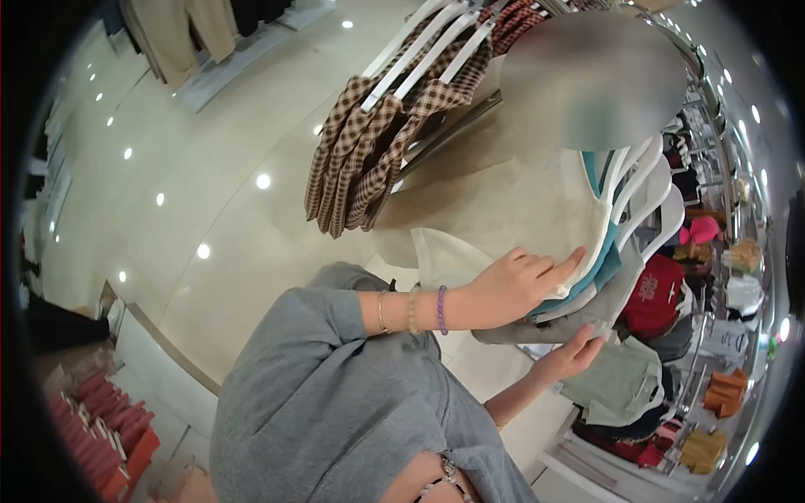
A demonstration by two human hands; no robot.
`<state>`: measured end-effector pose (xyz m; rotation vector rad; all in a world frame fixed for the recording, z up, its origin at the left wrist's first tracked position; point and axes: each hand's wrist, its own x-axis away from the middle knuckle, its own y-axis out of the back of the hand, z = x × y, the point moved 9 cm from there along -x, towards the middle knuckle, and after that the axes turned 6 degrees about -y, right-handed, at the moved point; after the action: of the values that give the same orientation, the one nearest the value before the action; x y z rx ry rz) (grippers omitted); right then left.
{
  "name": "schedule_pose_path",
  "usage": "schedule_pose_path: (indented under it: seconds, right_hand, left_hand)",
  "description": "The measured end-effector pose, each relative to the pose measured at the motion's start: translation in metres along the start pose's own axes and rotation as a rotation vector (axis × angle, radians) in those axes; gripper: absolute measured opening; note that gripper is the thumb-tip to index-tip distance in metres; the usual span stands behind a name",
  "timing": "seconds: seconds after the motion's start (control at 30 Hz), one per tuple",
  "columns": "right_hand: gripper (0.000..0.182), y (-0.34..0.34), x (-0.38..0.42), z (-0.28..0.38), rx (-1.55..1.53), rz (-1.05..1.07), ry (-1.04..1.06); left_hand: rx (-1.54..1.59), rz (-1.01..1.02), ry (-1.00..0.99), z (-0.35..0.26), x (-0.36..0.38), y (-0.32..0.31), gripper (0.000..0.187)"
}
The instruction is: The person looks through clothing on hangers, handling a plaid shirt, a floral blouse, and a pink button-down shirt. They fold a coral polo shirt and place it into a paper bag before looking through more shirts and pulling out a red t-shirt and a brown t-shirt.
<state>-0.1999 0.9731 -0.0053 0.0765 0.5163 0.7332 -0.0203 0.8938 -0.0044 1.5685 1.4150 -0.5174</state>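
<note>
My left hand (532, 281), with bracelets at the wrist, is at the neckline of a cream garment (503, 197) on a white hanger (605, 201). Its index finger is extended and the thumb lies lower on the garment's edge, with the other fingers bent. Just behind is a teal garment (605, 272), also hung. Below, my right hand (577, 352) has its fingertips closed at the edge of a grey garment (631, 261). The parts of the fingers behind the cloth are hidden.
Brown checked garments (360, 155) hang on white hangers at the upper middle. A blurred round patch covers the upper right. Beyond hang a red garment (650, 293) and a pale green one (616, 381). Pink-red clothes (105, 419) are at the lower left, trousers (176, 38) at the upper left.
</note>
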Motion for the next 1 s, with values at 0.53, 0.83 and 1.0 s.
schedule_pose_path:
  seconds: [0.53,0.83,1.0]
  right_hand:
    - [0.051,-0.038,0.012,0.001,0.085,-0.182,0.040]
    - [0.051,-0.038,0.016,-0.003,0.021,-0.168,-0.038]
    - [0.050,-0.045,0.022,-0.020,-0.141,-0.173,0.024]
  left_hand:
    - [0.053,-0.635,0.403,0.151,0.058,0.187,0.022]
    - [-0.515,-0.641,0.185,0.085,0.027,0.196,0.059]
    - [-0.275,-0.203,-0.233,0.008,0.015,0.106,0.081]
